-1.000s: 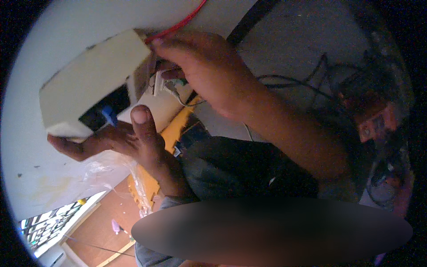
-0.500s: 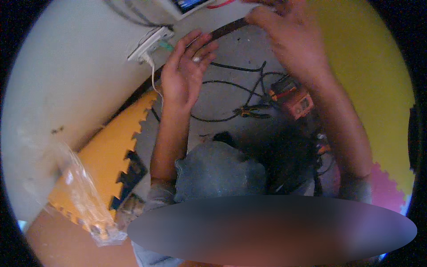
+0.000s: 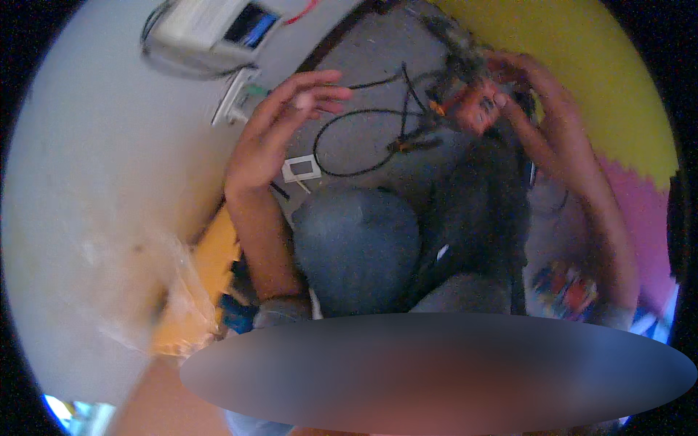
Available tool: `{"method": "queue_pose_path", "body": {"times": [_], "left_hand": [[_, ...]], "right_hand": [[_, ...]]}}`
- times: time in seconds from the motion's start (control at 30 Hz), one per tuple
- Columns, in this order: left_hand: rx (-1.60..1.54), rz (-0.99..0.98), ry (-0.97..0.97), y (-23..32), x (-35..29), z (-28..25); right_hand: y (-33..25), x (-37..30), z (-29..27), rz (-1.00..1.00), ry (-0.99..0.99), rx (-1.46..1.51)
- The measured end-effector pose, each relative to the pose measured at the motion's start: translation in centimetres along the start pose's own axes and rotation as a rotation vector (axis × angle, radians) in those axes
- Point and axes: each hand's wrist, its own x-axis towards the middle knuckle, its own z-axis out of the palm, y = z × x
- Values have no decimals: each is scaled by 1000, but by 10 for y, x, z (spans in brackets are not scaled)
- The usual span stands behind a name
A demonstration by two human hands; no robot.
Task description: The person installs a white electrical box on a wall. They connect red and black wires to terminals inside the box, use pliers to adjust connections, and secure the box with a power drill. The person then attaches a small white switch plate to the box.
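Observation:
My left hand [image 3: 270, 138] hovers beside the wall, fingers stretched out and nothing in them. Below its wrist a small white box with a grey window [image 3: 302, 168] lies on the floor. At the right, my right hand [image 3: 545, 109] reaches over an orange-red device [image 3: 476, 107]. Its thumb is at the device's edge and its fingers curve apart from the thumb; blur hides whether they touch. Pliers with dark and yellow handles [image 3: 416, 145] lie left of that device, across a looped black cable [image 3: 317, 138].
A white socket strip [image 3: 234, 96] and a white unit with a lit screen [image 3: 251, 27] are on the left wall. Clear plastic wrap [image 3: 193, 291] hangs over an orange foam mat [image 3: 214, 251]. Yellow [image 3: 603, 80] and pink [image 3: 632, 211] mats lie to the right.
My right hand has left the dark strip at the top and come down right to the orange-red device. My left hand is also away from the strip. The whole view has shifted.

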Motion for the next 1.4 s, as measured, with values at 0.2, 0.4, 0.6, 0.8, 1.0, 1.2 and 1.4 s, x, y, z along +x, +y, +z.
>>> {"method": "queue_pose_path", "body": {"times": [0.2, 0.4, 0.6, 0.8, 1.0, 1.2, 1.4], "left_hand": [[647, -429, 69, 43, 29, 42], [686, -511, 292, 43, -33, 67], [324, -772, 635, 48, -136, 111], [135, -1074, 760, 92, -245, 182], [107, -1190, 740, 119, -283, 205], [120, -1247, 678, 131, -297, 196], [104, -1294, 645, 133, -319, 199]], "right_hand": [[117, -214, 24, 632, -348, -126], [60, -415, 58, 1025, -320, 676], [-25, -433, 35, 1304, -655, 561], [-46, -393, -24, 1277, -741, 516], [-27, -378, -62, 1217, -785, 480], [-17, -367, -77, 1189, -819, 436], [-5, -362, -94, 1153, -842, 383]]}}
